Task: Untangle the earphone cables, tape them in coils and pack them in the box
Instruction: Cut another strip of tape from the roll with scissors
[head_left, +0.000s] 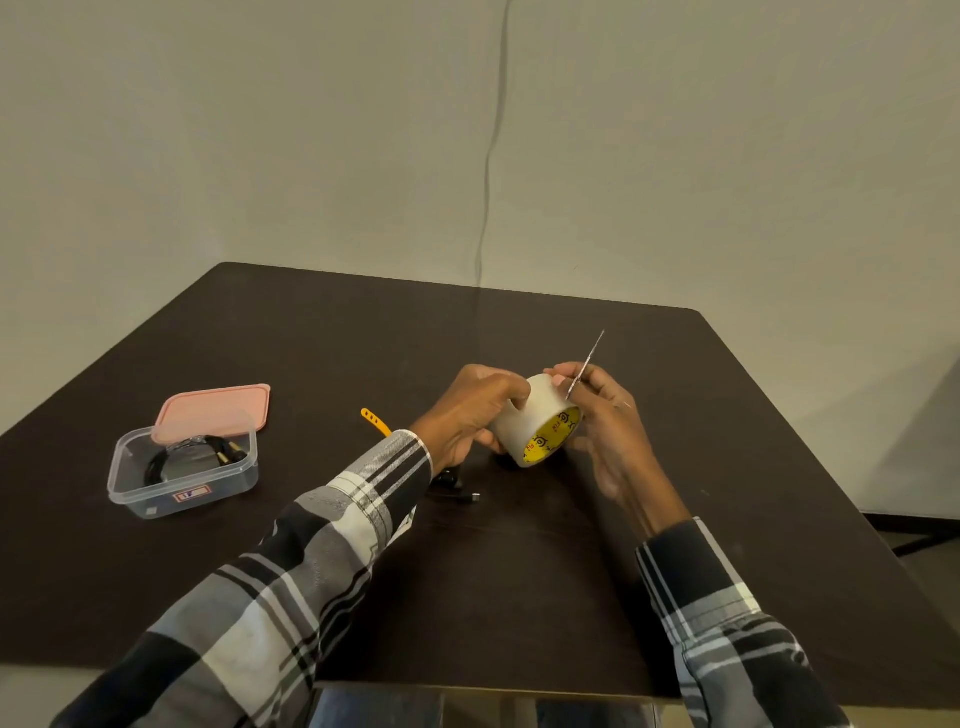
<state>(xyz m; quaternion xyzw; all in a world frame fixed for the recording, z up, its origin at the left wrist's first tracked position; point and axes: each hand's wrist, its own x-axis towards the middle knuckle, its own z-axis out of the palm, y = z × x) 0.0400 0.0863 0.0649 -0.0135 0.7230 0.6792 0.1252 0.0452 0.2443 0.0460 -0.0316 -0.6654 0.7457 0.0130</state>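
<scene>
Hands mid-table, well off edges: left hand (470, 415) grips tape roll (535, 423); right hand (605, 415) pinches tape strip (587, 364).

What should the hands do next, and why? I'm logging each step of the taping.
Probably pull the strip out further and cut it: the left hand grips the tape roll, the right hand pinches a short strip standing off it, and a cable lies below, untaped as far as shows.

Both hands (467, 410) (605, 415) raised, apparently gripping
</scene>
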